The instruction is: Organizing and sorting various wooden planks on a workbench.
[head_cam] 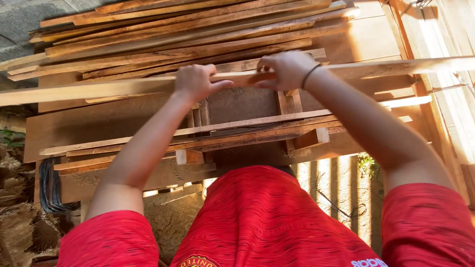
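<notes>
Your long wooden strip (123, 88) runs off both side edges (ends unseen); your fingers (277, 62) hide its middle.

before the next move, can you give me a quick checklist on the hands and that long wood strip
1. Left hand gripping the long wood strip: ok, fingers curled over it.
2. Right hand gripping the same strip: ok, closed on it beside the left hand.
3. Strip level across the bench: ok, it runs nearly flat from the left edge to the right edge of the picture.
4. Strip ends free of snags: cannot tell, both ends run out of view.
5. Pile of strips behind the hands settled: cannot tell, they lie loosely stacked at slight angles.
6. Wooden frame below the hands unobstructed: not ok, several strips lie across it.
</notes>
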